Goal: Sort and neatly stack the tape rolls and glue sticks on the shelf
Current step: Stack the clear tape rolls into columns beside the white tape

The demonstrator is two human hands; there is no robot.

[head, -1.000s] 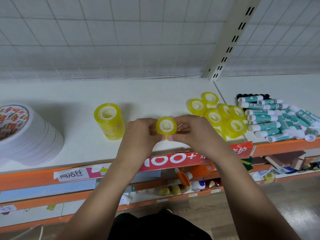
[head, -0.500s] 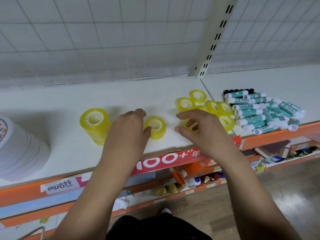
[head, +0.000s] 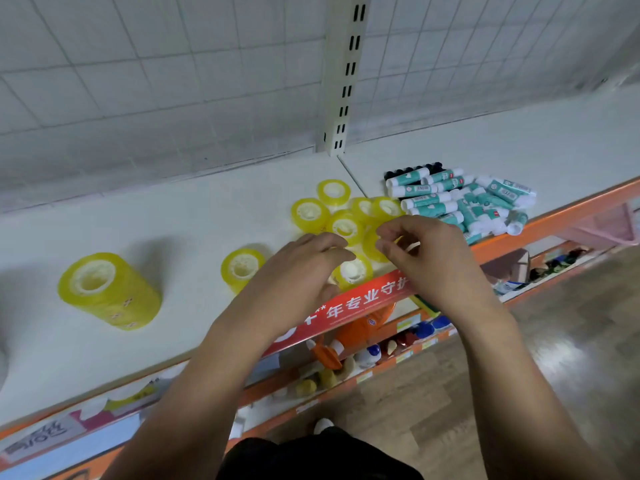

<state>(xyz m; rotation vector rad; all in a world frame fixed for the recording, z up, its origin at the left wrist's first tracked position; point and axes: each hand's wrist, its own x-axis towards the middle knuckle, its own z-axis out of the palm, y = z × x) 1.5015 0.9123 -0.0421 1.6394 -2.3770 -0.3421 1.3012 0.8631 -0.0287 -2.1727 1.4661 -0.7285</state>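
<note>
Both grips have slid to the right since half a second ago, as the head camera shows. Back then the left grip point(head: 304, 271) was next to one small yellow see-through tape roll point(head: 242, 266). Now that roll sits alone in the middle of the white shelf point(head: 173, 220), and the left grip is over by the messy heap. The right grip point(head: 429, 258) lay flat on the heap before. Now its finger and thumb pinch the rim of a yellow tape roll standing on its edge point(head: 370, 245). The left grip bends its fingers over a little yellow tape roll with a white middle point(head: 353, 271). That one lies flat right by the front edge of the shelf, just above the red paper strip point(head: 360, 299). I cannot tell if the left grip is clamped on it or only close.

Only a little of the job is done, I think. One tall stack of yellow tape rolls point(head: 104, 289) stands neat toward the left end of the shelf. The lone roll is near it but not on it. The heap of loose yellow tape rolls point(head: 311, 213) lies jumbled where the two shelf boards meet, with some rolls leaning on others. The pile of green-and-white glue sticks point(head: 460, 202) lies every which way on the right board, close to its front edge and right beside the heap. None of the sticks looks sorted. So most rolls and all the glue sticks are left to do.
</note>
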